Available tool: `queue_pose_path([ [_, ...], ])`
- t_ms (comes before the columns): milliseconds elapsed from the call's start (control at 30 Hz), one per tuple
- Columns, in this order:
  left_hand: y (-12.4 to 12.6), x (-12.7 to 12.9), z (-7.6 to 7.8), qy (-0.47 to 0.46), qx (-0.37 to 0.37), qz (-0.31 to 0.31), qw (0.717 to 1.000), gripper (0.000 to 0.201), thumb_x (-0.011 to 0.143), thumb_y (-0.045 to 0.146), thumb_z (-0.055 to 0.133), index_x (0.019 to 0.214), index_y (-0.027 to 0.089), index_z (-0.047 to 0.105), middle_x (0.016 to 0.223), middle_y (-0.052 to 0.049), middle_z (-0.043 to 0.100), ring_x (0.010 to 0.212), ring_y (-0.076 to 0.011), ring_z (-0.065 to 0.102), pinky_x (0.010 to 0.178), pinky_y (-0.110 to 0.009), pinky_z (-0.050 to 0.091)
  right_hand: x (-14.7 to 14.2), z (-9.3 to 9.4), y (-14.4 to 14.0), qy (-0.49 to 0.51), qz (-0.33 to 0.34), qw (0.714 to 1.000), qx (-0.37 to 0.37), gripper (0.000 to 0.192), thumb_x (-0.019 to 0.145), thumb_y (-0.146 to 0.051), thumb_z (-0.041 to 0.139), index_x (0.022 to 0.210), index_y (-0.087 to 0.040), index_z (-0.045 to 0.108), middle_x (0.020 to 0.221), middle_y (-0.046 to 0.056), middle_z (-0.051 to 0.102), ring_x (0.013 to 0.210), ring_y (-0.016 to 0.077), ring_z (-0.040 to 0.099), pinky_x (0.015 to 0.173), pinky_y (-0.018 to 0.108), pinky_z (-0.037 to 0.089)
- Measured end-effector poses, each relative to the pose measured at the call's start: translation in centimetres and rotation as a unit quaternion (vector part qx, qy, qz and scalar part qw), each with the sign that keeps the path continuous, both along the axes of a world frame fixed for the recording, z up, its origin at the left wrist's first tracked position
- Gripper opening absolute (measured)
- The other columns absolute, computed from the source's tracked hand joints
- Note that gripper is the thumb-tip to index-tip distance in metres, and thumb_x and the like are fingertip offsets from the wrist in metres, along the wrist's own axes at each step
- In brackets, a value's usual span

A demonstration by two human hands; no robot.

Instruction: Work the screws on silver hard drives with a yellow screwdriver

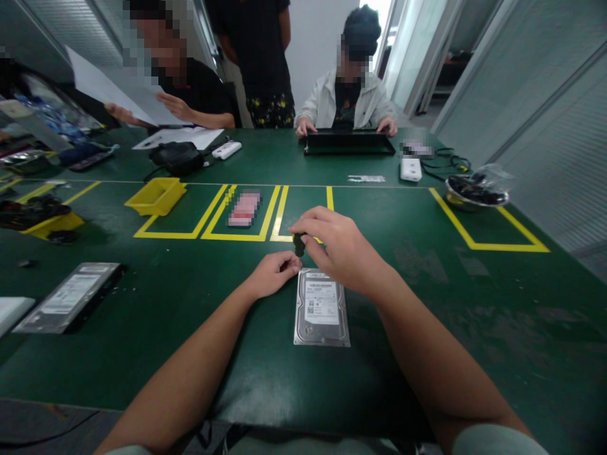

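1. Green matting covers the bench (427, 303), and a silver hard drive (322, 307) lies flat on it at the centre of the frame, label side up.
2. Right hand (339, 246) reaches in from the lower right, forearm slanting up toward the centre, wrist bent and palm down, just above the drive's far edge.
3. Its fingertips are pinched narrowly round a small black tool (299, 243), held upright.
4. Left hand (272, 273) comes in from the lower left, curled loosely with fingers almost closed, its fingertips at the drive's upper left corner; whether it grips anything I cannot tell.
5. Another hard drive (71, 297) lies well apart at the left.
6. A yellow tray (156, 196) sits in the upper left.
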State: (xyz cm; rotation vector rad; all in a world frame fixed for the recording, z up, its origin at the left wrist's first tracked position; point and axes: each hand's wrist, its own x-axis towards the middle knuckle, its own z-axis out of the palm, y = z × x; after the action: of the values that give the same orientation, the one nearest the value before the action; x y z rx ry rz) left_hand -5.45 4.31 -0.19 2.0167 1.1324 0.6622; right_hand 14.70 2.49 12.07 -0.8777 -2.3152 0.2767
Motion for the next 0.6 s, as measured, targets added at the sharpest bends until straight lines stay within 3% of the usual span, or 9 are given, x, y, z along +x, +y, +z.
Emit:
queue_pose_path([
  [600,0.05,0.02,-0.22,0.017,0.012,0.013,1.0,0.012,0.086,0.024,0.058,0.078,0.015,0.061,0.071,0.003,0.059,0.065,-0.0126,0.049,0.061,-0.023,0.035,0.13,0.08,0.17,-0.007,0.023,0.999,0.032,0.032,0.088,-0.005,0.039,0.099,-0.014,0.067,0.106,0.008,0.072,0.106,0.019,0.063,0.098,0.035,0.043],
])
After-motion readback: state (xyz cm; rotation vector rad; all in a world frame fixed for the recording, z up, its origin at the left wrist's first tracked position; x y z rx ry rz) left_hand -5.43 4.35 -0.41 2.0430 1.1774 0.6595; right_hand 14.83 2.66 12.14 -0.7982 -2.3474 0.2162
